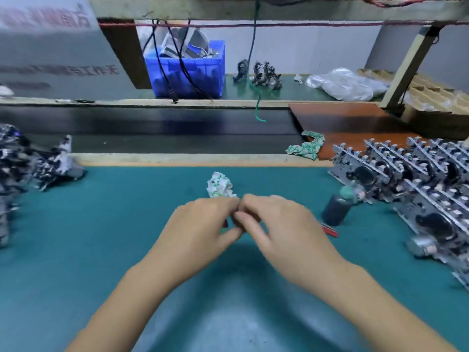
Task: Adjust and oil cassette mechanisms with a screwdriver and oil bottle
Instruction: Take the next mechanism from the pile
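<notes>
My left hand [203, 224] and my right hand [276, 222] meet fingertip to fingertip over the middle of the teal mat [101, 237]. Their fingers are curled, and a small dark speck shows between them. Whether they hold anything is hidden. To the right of my right hand a dark oil bottle [336, 209] with a teal cap stands upright. A red-handled screwdriver [330, 229] lies at its base. Rows of metal cassette mechanisms [418, 179] are stacked at the right edge. A blurred pile of more mechanisms [25, 163] lies at the left.
A crumpled white-green rag [219, 185] lies just beyond my hands, and another rag [307, 146] sits on a brown board [342, 118]. A black conveyor belt [152, 128] runs across behind the mat. Beyond it are a blue bin [187, 69], loose mechanisms [264, 74] and plastic bags [342, 83].
</notes>
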